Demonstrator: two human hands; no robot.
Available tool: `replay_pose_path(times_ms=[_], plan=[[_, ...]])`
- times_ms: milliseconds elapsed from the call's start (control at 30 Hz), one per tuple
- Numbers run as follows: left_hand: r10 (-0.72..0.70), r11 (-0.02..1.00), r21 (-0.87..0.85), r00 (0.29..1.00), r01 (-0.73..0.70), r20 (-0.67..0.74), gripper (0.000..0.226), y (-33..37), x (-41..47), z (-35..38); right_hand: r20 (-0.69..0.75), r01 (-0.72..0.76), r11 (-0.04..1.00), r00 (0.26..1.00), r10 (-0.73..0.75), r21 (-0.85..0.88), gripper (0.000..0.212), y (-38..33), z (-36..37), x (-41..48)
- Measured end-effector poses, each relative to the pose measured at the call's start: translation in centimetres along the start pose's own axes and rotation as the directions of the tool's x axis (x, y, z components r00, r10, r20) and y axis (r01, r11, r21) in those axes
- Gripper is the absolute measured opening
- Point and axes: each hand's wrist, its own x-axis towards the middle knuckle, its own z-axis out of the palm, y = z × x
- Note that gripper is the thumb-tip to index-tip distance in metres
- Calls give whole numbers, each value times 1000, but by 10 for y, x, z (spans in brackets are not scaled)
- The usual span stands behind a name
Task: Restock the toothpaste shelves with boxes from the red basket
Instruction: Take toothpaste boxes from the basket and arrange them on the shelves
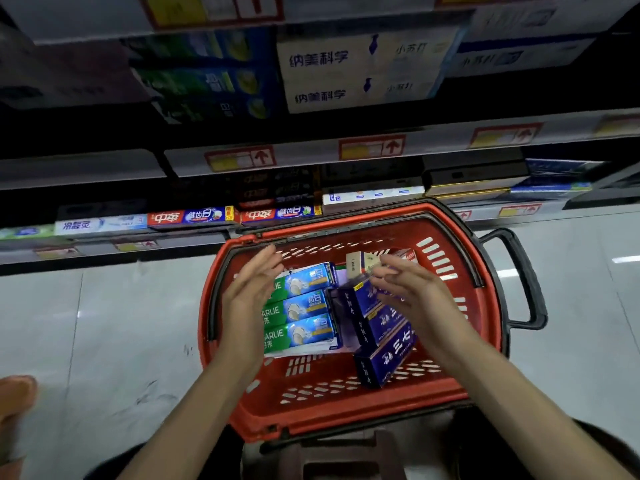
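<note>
Over the red basket [346,422], both hands hover spread and empty: the left hand [252,289] beside 3 green boxes [304,310] lying inside, the right hand [412,292] above the dark blue boxes [388,348]. They look like light, stiff cardboard; grip across the long sides. Glossy pale floor [104,323] lies around, and stocked shelves [173,218] stand just beyond.

Slotted plastic basket [346,414] — glossy floor [104,323]

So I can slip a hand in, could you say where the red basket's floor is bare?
Red basket: bare floor along the near wall, this side of the green boxes and left of the blue boxes. The middle is crowded.
</note>
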Motion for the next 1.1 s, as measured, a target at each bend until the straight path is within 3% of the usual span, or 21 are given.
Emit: replay_pose_path(times_ms=[100,233,467,600,933,1000,1100], plan=[[5,999,-32,999,-3,42,41,-13,6,0,113,127,987,987,-115,-100,40,-7,-6,16],[118,993,-16,990,-117,82,36,-14,47,-3,177,279,942,953,-247,-188,44,-12,-22,36],[205,973,-127,974,-191,99,36,-11,61,-29,239,451,866,884,-401,-215,46,-9,-44,41],[204,965,-175,979,-197,22,36,-14,35,-42,235,500,839,861,-452,-218,48,-1,-38,22],[217,974,-55,975,-220,-54,29,-48,-21,-53,178,546,751,835,-520,-370,41,18,-39,2],[215,976,-31,975,-217,-57,28,-48,-26,-53,215,559,668,821,-529,-491,40,20,-37,1],[193,981,12,980,-192,-58,27,-50,-31,-53,298,525,291,767,-568,-800,41,32,-42,1]])
